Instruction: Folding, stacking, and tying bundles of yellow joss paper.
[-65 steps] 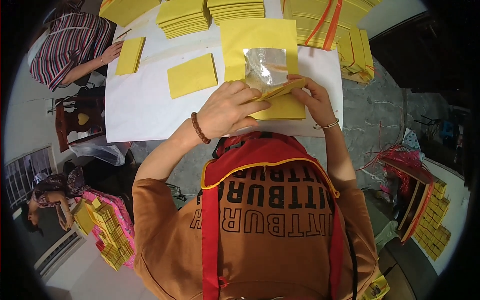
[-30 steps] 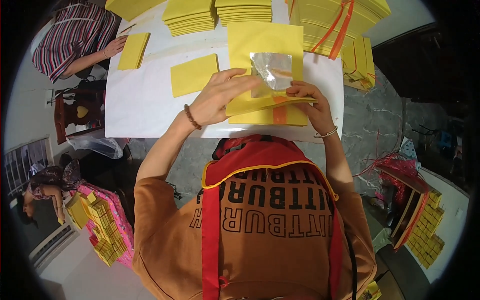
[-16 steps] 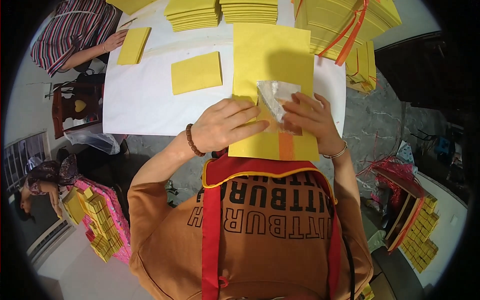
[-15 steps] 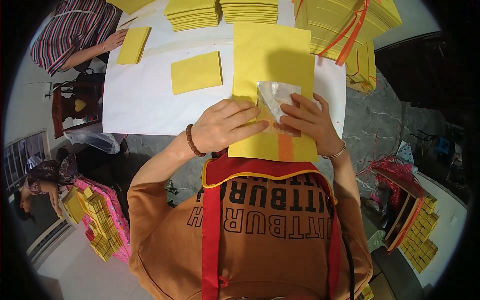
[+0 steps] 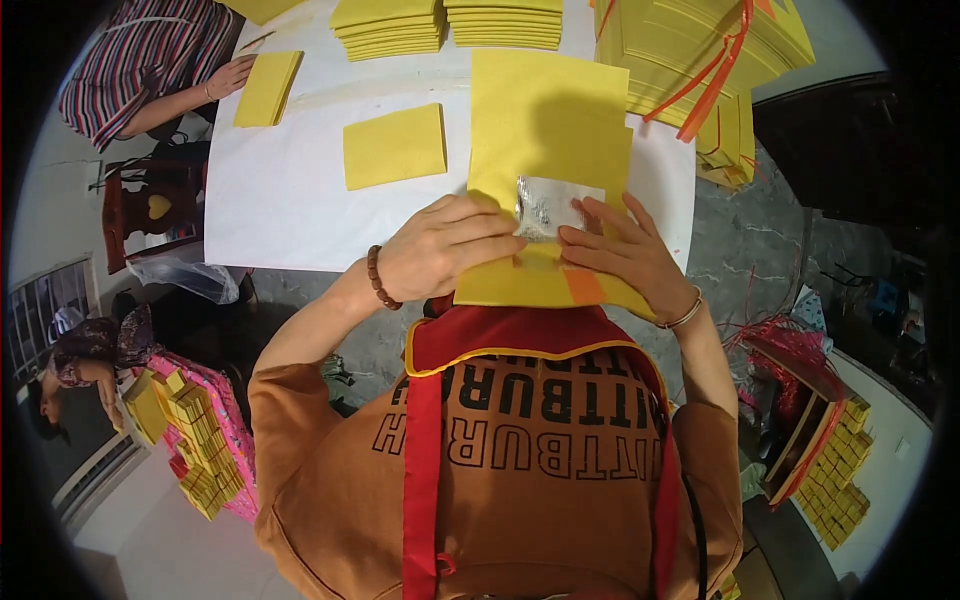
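A tall yellow paper sheet (image 5: 550, 120) lies at the table's near edge, its lower end curling up toward the middle. On it sits a shiny silver foil square (image 5: 560, 205), partly under my fingers, with an orange strip (image 5: 583, 287) below. My left hand (image 5: 450, 245) grips the sheet's left side, fingertips against the foil's edge. At the right side my right hand (image 5: 632, 258) holds the bent part, its fingers over the paper and foil; the thumb is hidden. Left of the sheet rests a smaller folded yellow paper (image 5: 395, 146).
Stacks of folded yellow paper (image 5: 388, 30) stand at the far edge of the white table (image 5: 270, 215). Yellow bundles with red ties (image 5: 722, 75) rise at the far right. At the far left, another person's hand (image 5: 232, 76) touches a yellow packet (image 5: 268, 90).
The sheet's lower end has lifted and begun folding upward, between both hands. The foil now looks flatter and lies slightly lower, and less of the orange strip shows.
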`<control>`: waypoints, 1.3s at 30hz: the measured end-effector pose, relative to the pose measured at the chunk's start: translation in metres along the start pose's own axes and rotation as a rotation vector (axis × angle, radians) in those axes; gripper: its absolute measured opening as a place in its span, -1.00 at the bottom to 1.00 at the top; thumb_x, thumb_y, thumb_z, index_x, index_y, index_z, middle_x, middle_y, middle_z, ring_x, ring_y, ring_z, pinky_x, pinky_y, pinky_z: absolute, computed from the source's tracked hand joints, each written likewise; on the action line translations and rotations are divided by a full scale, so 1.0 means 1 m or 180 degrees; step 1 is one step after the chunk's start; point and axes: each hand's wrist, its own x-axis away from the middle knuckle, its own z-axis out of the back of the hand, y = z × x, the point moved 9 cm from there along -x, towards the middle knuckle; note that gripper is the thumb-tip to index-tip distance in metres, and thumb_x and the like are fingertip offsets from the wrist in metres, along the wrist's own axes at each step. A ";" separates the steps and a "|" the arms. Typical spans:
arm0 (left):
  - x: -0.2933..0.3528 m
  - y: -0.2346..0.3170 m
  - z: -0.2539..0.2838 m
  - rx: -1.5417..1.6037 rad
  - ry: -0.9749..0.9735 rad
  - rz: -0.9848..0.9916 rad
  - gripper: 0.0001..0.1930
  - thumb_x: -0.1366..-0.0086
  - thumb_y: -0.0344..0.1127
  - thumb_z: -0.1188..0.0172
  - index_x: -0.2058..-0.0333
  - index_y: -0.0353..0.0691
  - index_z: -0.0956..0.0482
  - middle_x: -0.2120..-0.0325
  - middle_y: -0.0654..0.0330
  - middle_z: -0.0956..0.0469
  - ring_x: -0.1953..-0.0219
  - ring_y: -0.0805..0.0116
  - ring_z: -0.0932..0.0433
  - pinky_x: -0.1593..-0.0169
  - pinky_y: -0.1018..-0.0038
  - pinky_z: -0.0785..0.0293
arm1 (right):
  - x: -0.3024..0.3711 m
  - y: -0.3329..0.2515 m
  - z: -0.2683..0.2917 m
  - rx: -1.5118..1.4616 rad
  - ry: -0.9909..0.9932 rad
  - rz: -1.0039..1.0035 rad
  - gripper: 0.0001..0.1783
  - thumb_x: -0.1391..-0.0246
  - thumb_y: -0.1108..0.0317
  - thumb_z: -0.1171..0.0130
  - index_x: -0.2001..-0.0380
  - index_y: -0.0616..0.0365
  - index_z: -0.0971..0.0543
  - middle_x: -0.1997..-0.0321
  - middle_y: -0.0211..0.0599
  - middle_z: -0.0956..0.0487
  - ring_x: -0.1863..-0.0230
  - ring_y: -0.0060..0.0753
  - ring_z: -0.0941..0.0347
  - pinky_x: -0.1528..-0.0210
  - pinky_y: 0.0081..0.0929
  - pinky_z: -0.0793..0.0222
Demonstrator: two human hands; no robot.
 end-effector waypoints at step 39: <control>0.018 -0.074 -0.021 0.3487 0.1638 0.2859 -0.34 -0.16 -0.60 -0.03 -0.21 -0.21 0.00 0.19 0.14 -0.51 0.32 0.59 -0.45 0.26 0.67 -0.35 | 0.006 0.077 -0.008 -0.3529 0.1547 -0.2102 -0.33 0.02 0.57 -0.09 -0.18 0.14 -0.13 0.20 -0.25 -0.51 0.25 -0.59 -0.42 0.23 -0.67 -0.33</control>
